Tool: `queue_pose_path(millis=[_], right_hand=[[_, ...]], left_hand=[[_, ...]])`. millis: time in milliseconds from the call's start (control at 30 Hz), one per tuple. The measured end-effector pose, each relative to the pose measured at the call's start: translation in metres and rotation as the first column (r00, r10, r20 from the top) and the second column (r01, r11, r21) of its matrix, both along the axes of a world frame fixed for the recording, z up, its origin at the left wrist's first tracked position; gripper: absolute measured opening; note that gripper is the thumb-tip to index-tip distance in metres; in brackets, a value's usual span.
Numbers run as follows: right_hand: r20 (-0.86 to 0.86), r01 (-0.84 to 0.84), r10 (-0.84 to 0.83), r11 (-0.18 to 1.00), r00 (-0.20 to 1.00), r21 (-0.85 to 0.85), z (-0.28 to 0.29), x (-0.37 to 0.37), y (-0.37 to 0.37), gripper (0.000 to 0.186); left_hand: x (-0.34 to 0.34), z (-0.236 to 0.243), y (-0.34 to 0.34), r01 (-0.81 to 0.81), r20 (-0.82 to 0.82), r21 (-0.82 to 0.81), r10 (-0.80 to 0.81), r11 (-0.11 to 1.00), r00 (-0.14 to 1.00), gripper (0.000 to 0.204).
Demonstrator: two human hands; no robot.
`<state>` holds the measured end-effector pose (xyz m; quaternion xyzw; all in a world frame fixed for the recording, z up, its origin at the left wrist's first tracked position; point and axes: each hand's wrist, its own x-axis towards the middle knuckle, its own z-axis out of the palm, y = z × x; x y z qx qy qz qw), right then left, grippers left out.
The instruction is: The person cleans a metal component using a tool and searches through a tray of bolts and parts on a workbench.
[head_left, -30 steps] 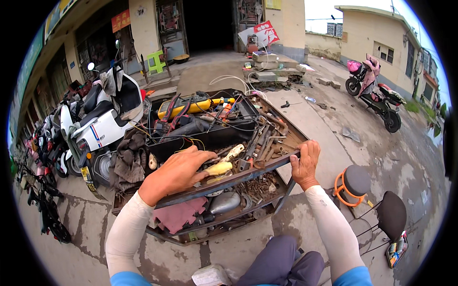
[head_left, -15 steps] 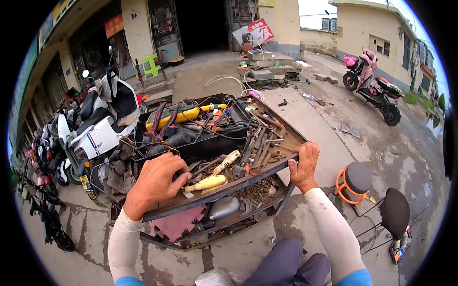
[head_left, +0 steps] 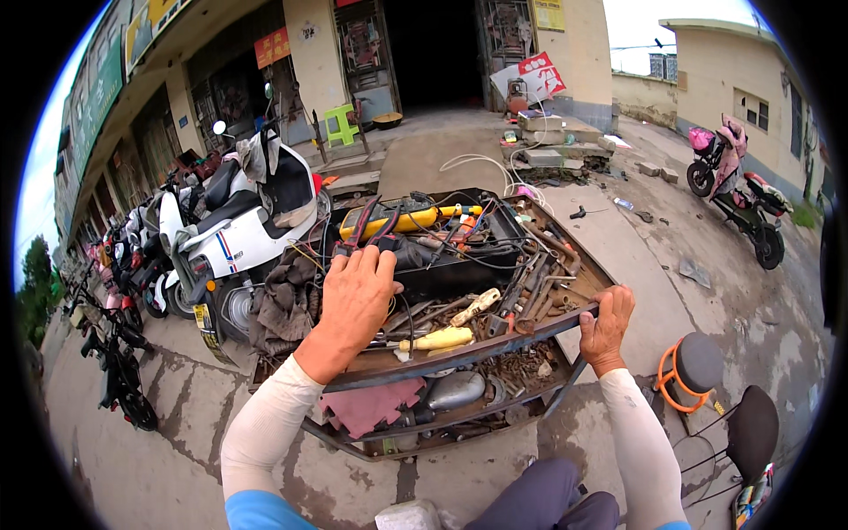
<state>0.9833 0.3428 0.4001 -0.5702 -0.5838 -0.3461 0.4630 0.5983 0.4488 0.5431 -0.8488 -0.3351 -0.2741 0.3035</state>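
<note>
My left hand (head_left: 352,305) has curled fingers among the red-and-black handles (head_left: 360,225) and cables at the near left of a black toolbox (head_left: 455,277); what they hold is hidden. My right hand (head_left: 606,327) grips the near-right rim of the metal cart (head_left: 477,344). The toolbox holds a yellow tool (head_left: 406,219) and tangled wires. Yellow-handled tools (head_left: 437,338), a cream handle (head_left: 474,307) and rusty wrenches (head_left: 552,283) lie on the top tray. A dark rag (head_left: 283,305) hangs at the left. A pink mat piece (head_left: 358,406) is below.
A white scooter (head_left: 212,230) and other two-wheelers stand left; another scooter (head_left: 742,212) is right. An orange stool (head_left: 693,367) and black chair (head_left: 751,424) stand beside my right arm. Beyond are a doorway, green plastic stool (head_left: 340,125), stacked blocks (head_left: 543,155) and a hose.
My left hand has moved up from the front of the top tray to the handles and cables at the toolbox. My right hand stays on the rim. The view has shifted, so the scene sits further right.
</note>
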Motion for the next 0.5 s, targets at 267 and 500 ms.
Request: queue_pose_path(millis=[267, 500], right_hand=[[0.009, 0.022, -0.023, 1.0, 1.0, 0.011, 0.0, -0.001, 0.002, 0.051], [0.03, 0.03, -0.029, 1.0, 0.999, -0.005, 0.002, 0.001, 0.001, 0.051]], left_hand=[[0.019, 0.057, 0.021, 0.176, 0.026, -0.176, -0.174, 0.969, 0.984, 0.029], [-0.011, 0.103, 0.041, 0.135, 0.046, -0.321, -0.127, 0.938, 0.991, 0.031]])
